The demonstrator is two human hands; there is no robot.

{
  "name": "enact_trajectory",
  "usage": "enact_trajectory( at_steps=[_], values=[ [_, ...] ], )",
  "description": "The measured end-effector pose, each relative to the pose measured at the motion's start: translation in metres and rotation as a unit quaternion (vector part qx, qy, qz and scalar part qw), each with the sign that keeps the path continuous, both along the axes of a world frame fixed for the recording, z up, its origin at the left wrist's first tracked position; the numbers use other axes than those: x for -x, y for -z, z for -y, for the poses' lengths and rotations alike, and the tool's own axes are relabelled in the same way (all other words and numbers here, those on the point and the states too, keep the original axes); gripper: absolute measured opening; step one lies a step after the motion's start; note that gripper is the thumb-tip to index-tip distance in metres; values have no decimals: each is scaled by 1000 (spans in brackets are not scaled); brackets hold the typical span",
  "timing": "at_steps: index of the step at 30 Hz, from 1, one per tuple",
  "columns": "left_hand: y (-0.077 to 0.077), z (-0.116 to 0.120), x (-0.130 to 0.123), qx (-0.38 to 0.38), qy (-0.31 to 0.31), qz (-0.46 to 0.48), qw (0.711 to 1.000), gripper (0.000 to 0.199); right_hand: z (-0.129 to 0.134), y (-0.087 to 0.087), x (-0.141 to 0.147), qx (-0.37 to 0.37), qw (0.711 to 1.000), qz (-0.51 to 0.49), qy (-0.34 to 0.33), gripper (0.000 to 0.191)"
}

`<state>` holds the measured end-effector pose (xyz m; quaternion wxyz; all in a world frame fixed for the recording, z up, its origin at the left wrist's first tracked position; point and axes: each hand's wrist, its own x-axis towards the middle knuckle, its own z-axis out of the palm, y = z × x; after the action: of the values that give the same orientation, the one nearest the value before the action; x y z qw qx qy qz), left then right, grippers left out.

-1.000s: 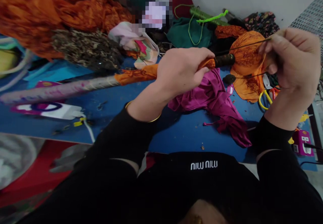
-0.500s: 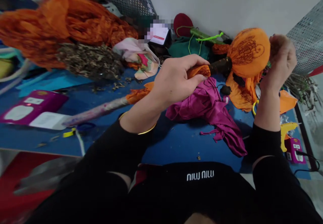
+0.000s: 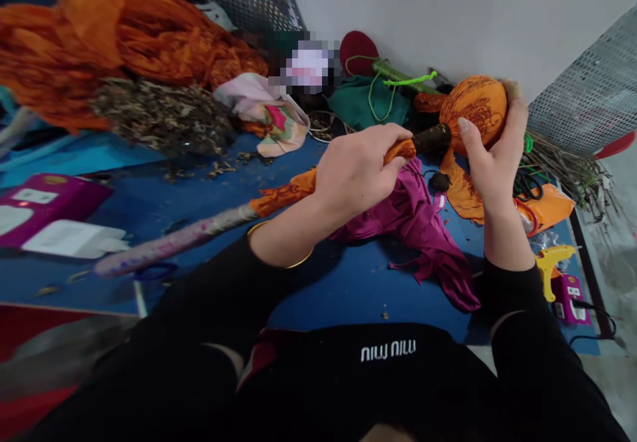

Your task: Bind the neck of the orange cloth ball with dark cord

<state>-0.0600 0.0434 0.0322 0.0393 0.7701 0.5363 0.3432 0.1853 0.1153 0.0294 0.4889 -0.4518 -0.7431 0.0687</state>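
My left hand (image 3: 353, 170) is wrapped around a long stick (image 3: 184, 241) partly covered in orange printed cloth, its bare pale end pointing down to the left. A dark bound neck (image 3: 432, 139) joins the stick to a round ball (image 3: 472, 107) tightly covered in orange printed cloth. Around the far right side of this ball curls my right hand (image 3: 497, 163), its thumb resting on the near side. Beneath the stick lies a crumpled magenta cloth (image 3: 423, 229), and a loose orange cloth piece (image 3: 462, 190) hangs or lies below the ball; which, I cannot tell.
Orange fabric (image 3: 149, 37) and dried plant bits (image 3: 159, 117) are heaped at the back left. A purple power strip (image 3: 54, 200) sits at left, a yellow glue gun (image 3: 552, 263) at right. Behind are a green cloth bundle (image 3: 365, 103) and a blurred lit screen (image 3: 306, 64).
My right hand has moved left and down onto the ball, its thumb now on the near side. The ball has shifted slightly left and down. My left hand keeps its grip on the stick.
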Motion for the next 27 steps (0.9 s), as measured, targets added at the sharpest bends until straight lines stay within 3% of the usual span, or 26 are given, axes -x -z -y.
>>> enact_trajectory(
  at_steps=[11, 16, 21, 27],
  values=[
    [0, 1, 1, -11, 0, 5, 1000, 33, 13, -15, 12, 26, 1000, 6, 8, 94],
    [-3, 3, 1, -11, 1, 0, 1000, 34, 16, -11, 16, -2, 999, 15, 49, 76],
    [-2, 4, 0, -21, -3, -6, 1000, 34, 18, -9, 15, 82, 995, 61, -3, 61],
    [1, 5, -2, -21, 0, -29, 999, 35, 0, 3, 5, -51, 997, 0, 59, 77]
  ],
)
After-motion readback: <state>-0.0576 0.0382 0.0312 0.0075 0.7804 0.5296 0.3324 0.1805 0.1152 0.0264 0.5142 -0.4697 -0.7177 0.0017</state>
